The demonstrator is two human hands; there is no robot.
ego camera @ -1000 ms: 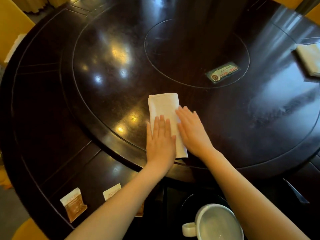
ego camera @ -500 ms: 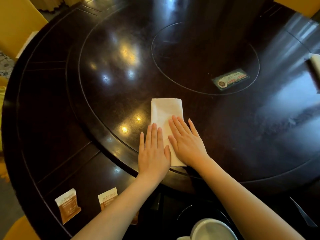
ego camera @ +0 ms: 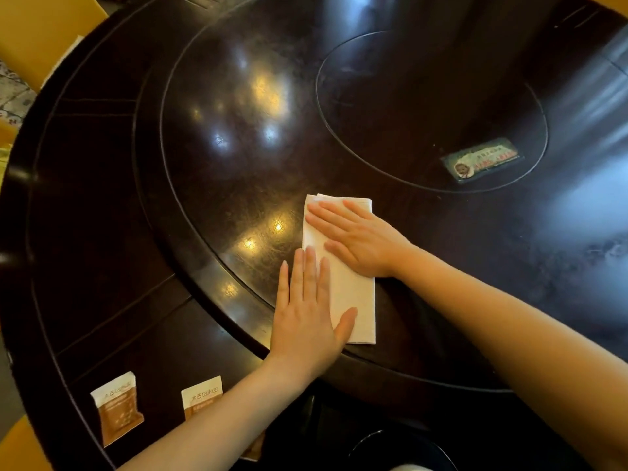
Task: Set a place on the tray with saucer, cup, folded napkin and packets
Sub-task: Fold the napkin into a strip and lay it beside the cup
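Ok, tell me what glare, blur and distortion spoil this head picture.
Head view: bright lamp reflections spot the polished table left of the napkin; a pale blue sheen washes the right side; wide-angle bending curves the table rim; the label print is too soft to read; both packets stay fairly sharp.

Folded white napkin (ego camera: pixel 353 294) on dark round table (ego camera: pixel 210 185), left hand (ego camera: pixel 306 321) and right hand (ego camera: pixel 360 241) flat on it

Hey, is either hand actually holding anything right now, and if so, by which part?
Nothing is gripped. Both hands lie flat on the folded napkin: left hand on its near left edge, right hand across its far end.
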